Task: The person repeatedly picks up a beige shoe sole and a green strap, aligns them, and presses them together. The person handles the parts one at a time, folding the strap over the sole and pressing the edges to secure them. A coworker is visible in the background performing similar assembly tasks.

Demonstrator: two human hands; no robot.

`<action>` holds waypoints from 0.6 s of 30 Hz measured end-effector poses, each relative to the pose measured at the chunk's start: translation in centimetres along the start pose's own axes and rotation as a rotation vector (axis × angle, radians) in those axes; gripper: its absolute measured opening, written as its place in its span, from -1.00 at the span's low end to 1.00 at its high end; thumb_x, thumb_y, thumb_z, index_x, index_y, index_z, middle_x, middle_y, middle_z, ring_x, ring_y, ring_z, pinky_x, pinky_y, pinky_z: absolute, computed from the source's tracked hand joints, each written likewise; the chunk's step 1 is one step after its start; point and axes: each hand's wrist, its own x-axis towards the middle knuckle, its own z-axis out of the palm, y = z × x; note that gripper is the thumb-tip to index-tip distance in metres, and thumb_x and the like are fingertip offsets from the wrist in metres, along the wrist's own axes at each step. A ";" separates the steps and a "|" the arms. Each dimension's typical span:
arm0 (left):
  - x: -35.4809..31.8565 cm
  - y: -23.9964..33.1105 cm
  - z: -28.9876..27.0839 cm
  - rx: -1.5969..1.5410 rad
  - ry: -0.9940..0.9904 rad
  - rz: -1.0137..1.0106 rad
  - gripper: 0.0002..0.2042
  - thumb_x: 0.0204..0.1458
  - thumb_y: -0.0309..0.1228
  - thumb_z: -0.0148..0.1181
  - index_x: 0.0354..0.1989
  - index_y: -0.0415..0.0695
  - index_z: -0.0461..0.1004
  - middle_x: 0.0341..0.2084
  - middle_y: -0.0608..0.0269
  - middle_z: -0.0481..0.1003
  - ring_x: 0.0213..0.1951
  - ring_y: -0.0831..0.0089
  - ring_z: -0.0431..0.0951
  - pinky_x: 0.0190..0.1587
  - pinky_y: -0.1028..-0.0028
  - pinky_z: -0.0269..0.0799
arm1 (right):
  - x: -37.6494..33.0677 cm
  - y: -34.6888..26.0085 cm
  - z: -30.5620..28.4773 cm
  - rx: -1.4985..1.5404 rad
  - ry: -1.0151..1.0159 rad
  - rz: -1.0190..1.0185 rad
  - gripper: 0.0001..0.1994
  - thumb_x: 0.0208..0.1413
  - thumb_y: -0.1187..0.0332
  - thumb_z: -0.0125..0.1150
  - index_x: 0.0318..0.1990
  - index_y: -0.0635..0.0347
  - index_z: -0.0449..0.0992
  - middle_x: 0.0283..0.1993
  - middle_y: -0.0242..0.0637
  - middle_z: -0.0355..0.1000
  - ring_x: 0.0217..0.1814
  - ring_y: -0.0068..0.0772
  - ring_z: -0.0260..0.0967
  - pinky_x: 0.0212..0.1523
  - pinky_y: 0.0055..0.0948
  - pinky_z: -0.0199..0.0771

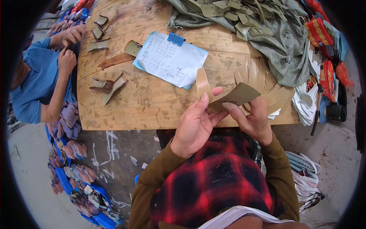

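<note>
The left hand [196, 124] rose from the lower edge of the view, forearm in a brown sleeve, palm turned inward and fingers curled, thumb on top. It pinched a tan strip [204, 84] that curved upward from its fingertips. The right hand [253, 118] came in from the other side, wrist bent, fingers folded down over an olive flat piece [240, 94], which it gripped by the near edge. Both hands sat close together over the near edge of the wooden table [152, 103], towards its right corner, with the two pieces meeting between them.

Just behind the right hand, a fan of more tan strips [255, 72] lay on the table. A clipped sheaf of paper [171, 61] rested near the middle, and a grey-green cloth [282, 49] heaped with olive pieces covered the far right corner. At the left edge, another person's hands [70, 45] worked on small pieces.
</note>
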 end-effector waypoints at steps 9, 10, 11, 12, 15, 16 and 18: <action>0.2 -0.3 0.4 0.047 -0.019 0.037 -0.57 0.39 -0.18 -0.26 0.29 -0.17 0.22 0.13 0.16 0.40 0.15 0.40 0.41 0.26 0.30 0.28 | -0.2 0.0 0.7 -0.030 0.077 -0.010 -0.65 0.00 0.56 0.34 -0.02 0.30 0.45 -0.15 -0.16 0.56 -0.22 -0.15 0.56 -0.26 -0.34 0.54; 0.2 -0.3 0.3 0.057 -0.021 0.037 -0.56 0.38 -0.17 -0.26 0.29 -0.17 0.21 0.13 0.15 0.40 0.15 0.39 0.41 0.27 0.30 0.27 | -0.4 0.1 0.9 -0.025 0.093 0.002 -0.65 0.00 0.56 0.34 -0.02 0.29 0.45 -0.16 -0.16 0.56 -0.23 -0.14 0.56 -0.26 -0.33 0.54; 0.3 -0.4 0.2 0.067 -0.024 0.036 -0.55 0.38 -0.16 -0.26 0.30 -0.17 0.21 0.13 0.15 0.40 0.15 0.38 0.41 0.27 0.30 0.26 | -0.6 0.2 0.9 -0.035 0.092 -0.002 -0.65 0.00 0.56 0.34 -0.02 0.29 0.45 -0.18 -0.15 0.56 -0.23 -0.14 0.56 -0.27 -0.33 0.53; 0.4 -0.4 0.1 0.078 -0.028 0.036 -0.54 0.38 -0.15 -0.26 0.30 -0.18 0.20 0.13 0.15 0.40 0.16 0.38 0.41 0.28 0.29 0.26 | -0.7 0.3 0.9 -0.046 0.092 -0.008 -0.65 0.00 0.56 0.34 -0.03 0.29 0.45 -0.19 -0.15 0.55 -0.24 -0.13 0.55 -0.28 -0.32 0.53; 0.2 0.5 0.2 0.085 -0.098 0.029 -0.52 0.36 -0.12 -0.19 0.27 -0.22 0.25 0.08 0.11 0.44 0.11 0.39 0.45 0.26 0.32 0.30 | -1.3 0.5 1.1 -0.027 0.100 -0.064 -0.65 -0.04 0.58 0.34 -0.05 0.28 0.45 -0.24 -0.13 0.53 -0.28 -0.12 0.54 -0.32 -0.31 0.52; 0.2 1.1 0.4 0.206 -0.037 0.111 -0.56 0.35 -0.14 -0.14 0.19 -0.24 0.32 0.00 0.13 0.48 0.03 0.42 0.48 0.16 0.35 0.36 | -1.4 0.5 1.1 -0.012 0.104 -0.092 -0.64 -0.06 0.58 0.34 -0.06 0.28 0.45 -0.25 -0.12 0.52 -0.30 -0.11 0.54 -0.34 -0.31 0.52; 0.2 2.3 0.8 0.447 0.088 0.279 -0.63 0.32 -0.20 -0.03 0.05 -0.28 0.45 -0.17 0.16 0.57 -0.12 0.47 0.56 -0.04 0.41 0.48 | -1.2 0.2 0.8 -0.131 0.129 -0.292 -0.64 -0.10 0.57 0.35 -0.08 0.29 0.44 -0.26 -0.10 0.51 -0.33 -0.13 0.52 -0.38 -0.30 0.51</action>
